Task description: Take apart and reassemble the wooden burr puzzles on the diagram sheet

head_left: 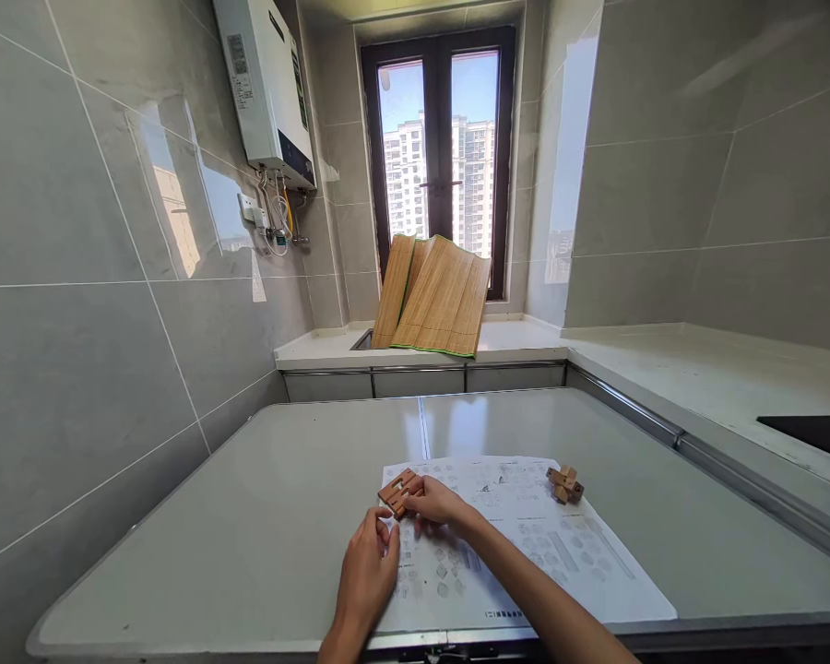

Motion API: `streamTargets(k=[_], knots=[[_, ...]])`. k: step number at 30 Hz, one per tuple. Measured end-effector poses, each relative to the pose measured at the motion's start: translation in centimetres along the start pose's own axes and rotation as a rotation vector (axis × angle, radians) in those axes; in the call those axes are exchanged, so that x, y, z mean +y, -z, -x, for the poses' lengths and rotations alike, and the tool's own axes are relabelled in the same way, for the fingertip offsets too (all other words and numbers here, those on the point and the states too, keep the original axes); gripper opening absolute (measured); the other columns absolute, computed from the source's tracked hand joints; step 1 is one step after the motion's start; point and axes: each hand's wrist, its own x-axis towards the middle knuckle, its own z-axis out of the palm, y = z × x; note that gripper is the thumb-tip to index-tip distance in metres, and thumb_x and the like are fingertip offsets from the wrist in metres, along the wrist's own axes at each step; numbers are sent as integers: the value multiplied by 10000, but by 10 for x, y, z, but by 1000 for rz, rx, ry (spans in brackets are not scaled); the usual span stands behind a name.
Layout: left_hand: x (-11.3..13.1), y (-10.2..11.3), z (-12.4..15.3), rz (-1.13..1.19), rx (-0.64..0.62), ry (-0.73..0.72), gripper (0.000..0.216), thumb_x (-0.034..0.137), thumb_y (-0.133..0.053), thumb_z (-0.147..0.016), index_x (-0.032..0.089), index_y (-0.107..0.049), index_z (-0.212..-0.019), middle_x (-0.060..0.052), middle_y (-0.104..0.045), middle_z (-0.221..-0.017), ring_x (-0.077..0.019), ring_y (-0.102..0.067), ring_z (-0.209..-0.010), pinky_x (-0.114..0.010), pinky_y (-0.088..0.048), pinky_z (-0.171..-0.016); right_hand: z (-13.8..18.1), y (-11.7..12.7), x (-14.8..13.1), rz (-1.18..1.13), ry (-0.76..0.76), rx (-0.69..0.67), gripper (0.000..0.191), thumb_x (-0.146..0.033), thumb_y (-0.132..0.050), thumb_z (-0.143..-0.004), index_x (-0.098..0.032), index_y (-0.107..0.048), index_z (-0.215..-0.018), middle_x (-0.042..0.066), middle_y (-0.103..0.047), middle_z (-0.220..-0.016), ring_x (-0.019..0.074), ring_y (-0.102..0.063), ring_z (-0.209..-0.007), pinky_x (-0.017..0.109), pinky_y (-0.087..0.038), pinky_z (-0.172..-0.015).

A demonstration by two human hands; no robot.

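Note:
A flat brown wooden puzzle piece with slots cut in it is at the far left corner of a large printed sheet. My right hand grips its right side between thumb and fingers. Just below the piece, my left hand has loosely curled fingers with the thumb apart, fingertips close to its lower corner. Whether they touch it I cannot tell. An interlocking wooden block puzzle sits on the sheet's far right corner. Small diagrams cover the paper, partly hidden by my right forearm.
The sheet lies on a pale folding table with a centre seam. Behind is a white counter holding a folded bamboo mat before a window. A water heater hangs on the left wall. A counter runs along the right.

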Motion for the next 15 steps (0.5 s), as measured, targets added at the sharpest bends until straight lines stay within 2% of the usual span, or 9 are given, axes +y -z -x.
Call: streamTargets(k=[4,7,10,15], knots=[[0,2,3,86,-18,22,248,426,-476,-892,234,-597,-992,27,-594,-678,-198,-589,-642,-273,-438,-644,-8,-6,-10,-19,-14,-45,313,-344,-623,-965,-170,-600,-1225,75,-645,-1212,216,-666,-999,418,-578,-847],[2,3,3,126,-26,38,271,449,-476,-883,231,-607,-978,31,-587,-662,-198,-593,-639,-274,-442,-643,-10,-8,-11,-60,-2,-49,188,-292,-635,-954,-148,-649,-1072,40,-696,-1007,150,-695,-786,289,-595,-671],[2,4,4,158,-16,44,292,471,-483,-878,227,-606,-980,30,-590,-657,-201,-600,-637,-280,-446,-642,-8,-7,-6,-127,19,-37,54,-185,-644,-894,-157,-636,-939,-5,-691,-813,97,-689,-581,167,-536,-479],[0,4,4,145,-21,48,292,467,-484,-880,224,-608,-986,27,-599,-669,-198,-599,-641,-280,-445,-644,-9,-4,1,-212,11,-29,132,-150,-630,-829,-185,-556,-933,-10,-702,-770,109,-693,-503,182,-549,-417]])
